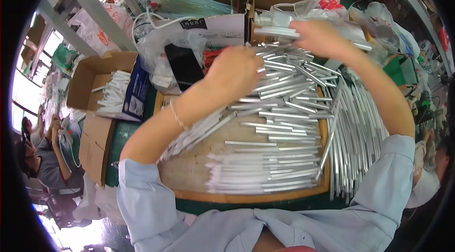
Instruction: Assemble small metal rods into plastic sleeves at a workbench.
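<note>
Right hand looks to be pinching some pale sticks just beyond the tray's far edge. Left hand is over the tray, far side, fingers hidden, so can't tell its grip. Metal rods lie crisscrossed in the tray; snagging one could drag others askew. Phone beyond the far-left corner might get bumped too.
</note>
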Available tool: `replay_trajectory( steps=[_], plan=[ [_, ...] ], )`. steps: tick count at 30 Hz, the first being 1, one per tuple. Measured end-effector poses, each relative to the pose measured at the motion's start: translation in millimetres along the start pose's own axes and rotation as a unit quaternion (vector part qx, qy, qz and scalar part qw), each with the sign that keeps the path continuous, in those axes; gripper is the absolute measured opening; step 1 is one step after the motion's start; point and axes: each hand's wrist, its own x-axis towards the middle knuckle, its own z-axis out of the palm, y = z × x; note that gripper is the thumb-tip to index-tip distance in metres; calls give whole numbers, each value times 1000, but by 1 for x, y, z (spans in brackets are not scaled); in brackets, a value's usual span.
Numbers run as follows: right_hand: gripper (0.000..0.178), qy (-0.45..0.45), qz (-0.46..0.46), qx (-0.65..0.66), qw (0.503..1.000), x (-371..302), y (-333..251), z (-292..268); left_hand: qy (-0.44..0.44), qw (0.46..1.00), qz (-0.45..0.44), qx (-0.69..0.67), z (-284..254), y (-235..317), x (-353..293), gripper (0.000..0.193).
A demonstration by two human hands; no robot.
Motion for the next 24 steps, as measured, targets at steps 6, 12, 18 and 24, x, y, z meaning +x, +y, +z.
replay_trajectory(
  steps=[6,12,18,24],
  plan=[
    [43,17,-68,-59,996,-35,-29,56,-11,998,5,68,-35,26,-22,24],
    [47,124,-56,-65,989,-74,-34,20,17,998,34,44,-73,67,-83,24],
    [24,-8,46,-22,999,-198,-61,-1,-92,994,12,-52,-80,104,-157,31],
    [22,-68,87,-52,993,-273,-98,32,-136,985,-18,-105,-65,146,-207,35]
  ],
)
